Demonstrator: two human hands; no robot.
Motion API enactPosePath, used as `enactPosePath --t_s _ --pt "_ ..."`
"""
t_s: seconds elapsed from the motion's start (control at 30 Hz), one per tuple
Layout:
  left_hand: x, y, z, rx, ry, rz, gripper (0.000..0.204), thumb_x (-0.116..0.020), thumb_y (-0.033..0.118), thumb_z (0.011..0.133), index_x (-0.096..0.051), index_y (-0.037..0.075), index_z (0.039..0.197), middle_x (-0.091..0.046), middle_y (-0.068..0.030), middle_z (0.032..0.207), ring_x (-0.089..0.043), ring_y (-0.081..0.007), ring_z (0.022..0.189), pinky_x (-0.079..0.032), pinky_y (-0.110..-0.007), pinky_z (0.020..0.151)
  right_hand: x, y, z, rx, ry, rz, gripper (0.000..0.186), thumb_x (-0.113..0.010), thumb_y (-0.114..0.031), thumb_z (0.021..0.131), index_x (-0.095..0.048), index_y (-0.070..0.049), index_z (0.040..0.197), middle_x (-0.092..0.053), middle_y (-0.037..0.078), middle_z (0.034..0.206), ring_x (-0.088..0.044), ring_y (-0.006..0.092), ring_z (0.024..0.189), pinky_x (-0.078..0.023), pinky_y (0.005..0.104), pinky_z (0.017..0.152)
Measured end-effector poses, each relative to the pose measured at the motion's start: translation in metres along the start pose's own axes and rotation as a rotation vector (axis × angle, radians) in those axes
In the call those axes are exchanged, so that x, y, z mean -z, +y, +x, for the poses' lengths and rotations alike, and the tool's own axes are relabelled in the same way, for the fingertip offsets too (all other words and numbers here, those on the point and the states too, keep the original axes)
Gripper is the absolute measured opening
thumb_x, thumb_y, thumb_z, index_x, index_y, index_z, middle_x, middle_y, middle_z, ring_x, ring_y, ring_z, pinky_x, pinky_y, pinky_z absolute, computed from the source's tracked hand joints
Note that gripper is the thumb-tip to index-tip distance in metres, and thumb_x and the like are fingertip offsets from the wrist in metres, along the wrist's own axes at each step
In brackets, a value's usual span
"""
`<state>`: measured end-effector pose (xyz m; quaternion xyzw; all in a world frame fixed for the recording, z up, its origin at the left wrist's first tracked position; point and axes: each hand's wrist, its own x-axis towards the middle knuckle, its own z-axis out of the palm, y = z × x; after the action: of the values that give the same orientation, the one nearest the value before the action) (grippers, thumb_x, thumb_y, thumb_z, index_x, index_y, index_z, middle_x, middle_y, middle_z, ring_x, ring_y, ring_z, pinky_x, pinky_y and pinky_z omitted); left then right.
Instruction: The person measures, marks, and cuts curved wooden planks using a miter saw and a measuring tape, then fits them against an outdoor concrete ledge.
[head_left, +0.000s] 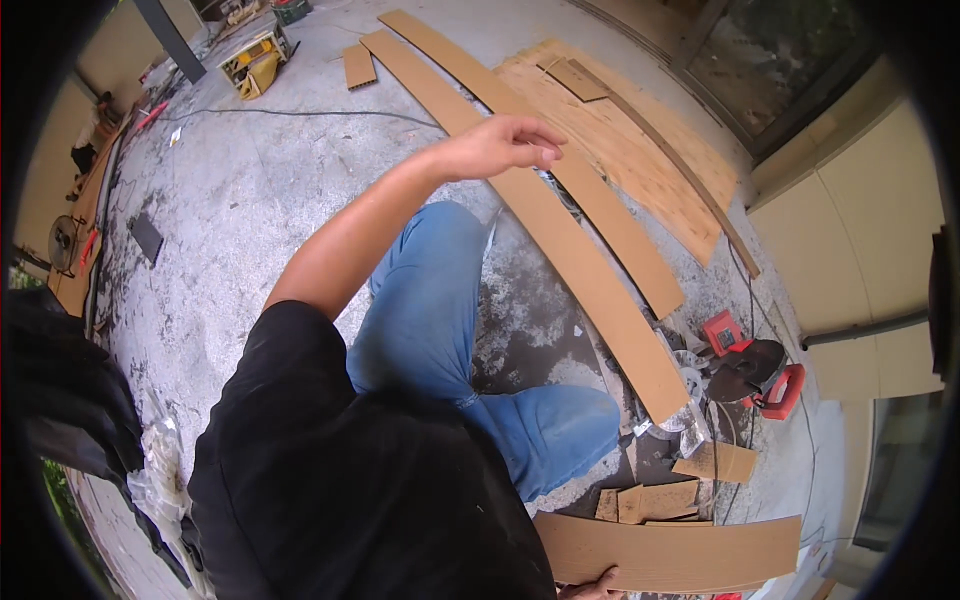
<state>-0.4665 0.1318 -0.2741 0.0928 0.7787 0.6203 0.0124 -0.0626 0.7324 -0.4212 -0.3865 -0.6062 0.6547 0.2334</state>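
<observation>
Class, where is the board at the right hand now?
The board is at lower right in the head view, with the right hand at its lower edge and small offcuts just above it in the picture.

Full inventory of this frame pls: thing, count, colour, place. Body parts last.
long boards: 2, tan, floor ahead
plywood sheet: 1, pale, right of boards
narrow strip: 1, brown, along plywood's right
short pieces: 2, tan, one on plywood, one by boards' far end
held board: 1, tan, lower right
offcuts: several, tan, beyond held board
tool gear: count unclear, red/black, right
machine: 1, yellow, upper left
flat piece: 1, dark grey, left floor
glass panes: count unclear, dark, right
left hand: 1, bare, over boards, nothing held
right hand: 1, bare, gripping held board
legs: 2, blue jeans, centre
</observation>
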Motion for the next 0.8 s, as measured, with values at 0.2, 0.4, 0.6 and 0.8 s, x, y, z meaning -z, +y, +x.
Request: enactPosePath --t_s 0.2,0.4,0.6,0.8 --pt "-0.118 0.021 0.066 -0.294 -0.454 0.021 0.071 -0.074 0.041 0.095 -0.050 -0.003 0.145 -0.061 -0.0204 0.138 -0.058 -0.0282 0.129 -0.048 -0.040 0.109 -0.128 -0.128 -0.009 0.283 -0.352 -0.083 0.066 -0.079 -0.028 0.088 -0.050 0.001 0.140 -0.059 0.020 0.134 -0.061 0.0300 0.114 -0.053 0.0459 0.096" --pt "-0.108 0.025 0.081 -0.293 -0.380 -0.303 0.107 -0.083 0.057 0.082 -0.031 -0.001 0.155 -0.047 -0.0242 0.151 -0.048 -0.0345 0.140 -0.039 -0.045 0.117 -0.360 -0.147 0.029 0.501 -0.869 -0.099 0.082 -0.088 -0.025 0.079 -0.046 0.005 0.143 -0.061 0.016 0.131 -0.062 0.0267 0.115 -0.051 0.0397 0.100" --pt "0.097 -0.105 0.093 -0.179 0.243 -1.007 0.079 -0.084 0.042 0.086 -0.049 -0.002 0.142 -0.063 -0.0158 0.135 -0.062 -0.0268 0.123 -0.054 -0.042 0.101 -0.664 -0.098 -0.070 0.369 -1.354 -0.252 0.074 -0.084 -0.016 0.082 -0.046 0.005 0.141 -0.061 0.015 0.130 -0.060 0.0242 0.118 -0.048 0.0380 0.103" --pt "0.307 -0.298 0.086 0.095 0.662 -0.958 0.069 -0.084 0.037 0.087 -0.056 -0.004 0.135 -0.069 -0.0185 0.124 -0.070 -0.0303 0.110 -0.060 -0.046 0.092 -0.881 0.059 -0.176 0.121 -1.614 -0.289 0.065 -0.072 -0.013 0.094 -0.040 0.008 0.147 -0.056 0.022 0.142 -0.056 0.0281 0.131 -0.043 0.0393 0.112"
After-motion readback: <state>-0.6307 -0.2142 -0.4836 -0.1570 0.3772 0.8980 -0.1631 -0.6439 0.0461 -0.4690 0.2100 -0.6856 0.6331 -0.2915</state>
